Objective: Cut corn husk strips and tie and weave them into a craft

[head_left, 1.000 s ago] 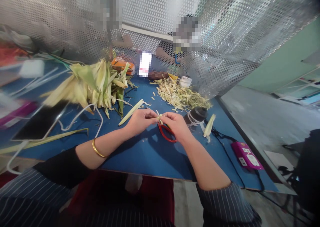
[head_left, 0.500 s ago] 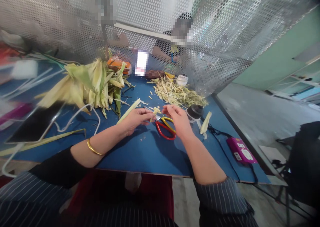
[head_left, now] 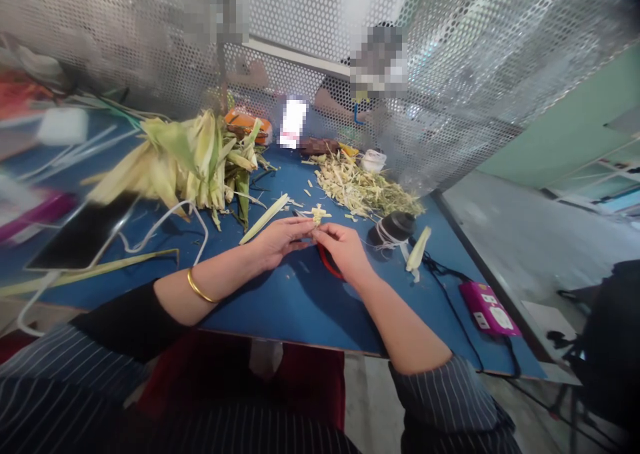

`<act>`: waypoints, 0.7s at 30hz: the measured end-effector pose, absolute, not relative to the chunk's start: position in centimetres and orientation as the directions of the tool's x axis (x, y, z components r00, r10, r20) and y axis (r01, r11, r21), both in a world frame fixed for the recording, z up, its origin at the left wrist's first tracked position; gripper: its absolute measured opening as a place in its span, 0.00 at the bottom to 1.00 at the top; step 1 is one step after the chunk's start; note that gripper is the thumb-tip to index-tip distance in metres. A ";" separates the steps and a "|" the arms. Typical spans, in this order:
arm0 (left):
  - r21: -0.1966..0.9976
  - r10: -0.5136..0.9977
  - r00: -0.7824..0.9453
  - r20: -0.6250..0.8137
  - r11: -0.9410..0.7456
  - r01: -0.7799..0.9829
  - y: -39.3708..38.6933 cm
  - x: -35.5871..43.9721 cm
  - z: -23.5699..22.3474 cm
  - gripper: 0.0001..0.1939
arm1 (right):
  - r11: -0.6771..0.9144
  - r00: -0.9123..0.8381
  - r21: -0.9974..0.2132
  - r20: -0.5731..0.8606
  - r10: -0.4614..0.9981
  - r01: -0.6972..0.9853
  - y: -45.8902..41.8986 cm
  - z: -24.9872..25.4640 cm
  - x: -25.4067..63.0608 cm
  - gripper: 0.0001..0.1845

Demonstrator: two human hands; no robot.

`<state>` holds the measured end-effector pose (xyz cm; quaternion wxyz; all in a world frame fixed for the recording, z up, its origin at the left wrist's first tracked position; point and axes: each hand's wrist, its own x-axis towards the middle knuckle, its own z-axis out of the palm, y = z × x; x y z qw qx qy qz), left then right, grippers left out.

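My left hand (head_left: 285, 241) pinches a small pale braided corn husk piece (head_left: 319, 214) between thumb and fingertips. The fingers of my right hand (head_left: 346, 249) close on the lower end of the same piece, so both hands meet there. A fine thread seems to run from the right hand towards a black spool (head_left: 397, 226) wound with white thread. Under the right hand lie scissors, their red handle (head_left: 329, 262) partly showing and the rest mostly hidden. A single husk strip (head_left: 265, 218) rests just beyond my left hand.
A heap of corn husks (head_left: 195, 161) is at the left, behind a phone (head_left: 85, 234) with a white cable. Shredded husk (head_left: 350, 184) lies at the back. A purple box (head_left: 489, 307) and black cords are at the right. A perforated screen (head_left: 300, 21) stands behind; people sit beyond it.
My right hand has moved left and down from beside the husk piece and closed on its lower end, covering more of the scissors. The view has shifted slightly.
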<state>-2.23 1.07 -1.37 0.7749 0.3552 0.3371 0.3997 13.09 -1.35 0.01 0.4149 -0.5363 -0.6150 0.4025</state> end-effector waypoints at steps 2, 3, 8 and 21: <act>0.870 0.881 0.422 -0.214 0.368 -0.328 0.9 -2.2 -1.0 0.09 | 0.131 -0.100 -0.919 0.101 0.990 0.371 -1.4 0.1 13.3 0.13; 0.901 0.897 0.398 -0.193 0.322 -0.291 0.8 -2.1 -0.9 0.09 | 0.142 -0.110 -0.905 0.106 0.988 0.402 -1.4 0.1 13.3 0.13; 0.969 0.962 0.251 -0.109 0.159 -0.189 0.4 -1.8 -0.5 0.11 | 0.182 -0.160 -0.854 0.117 0.980 0.487 -1.5 -0.1 13.4 0.11; 0.977 0.957 0.284 -0.054 0.110 -0.184 1.1 -2.5 -0.4 0.09 | 0.190 -0.195 -0.873 0.111 0.974 0.449 -1.5 -0.2 13.6 0.10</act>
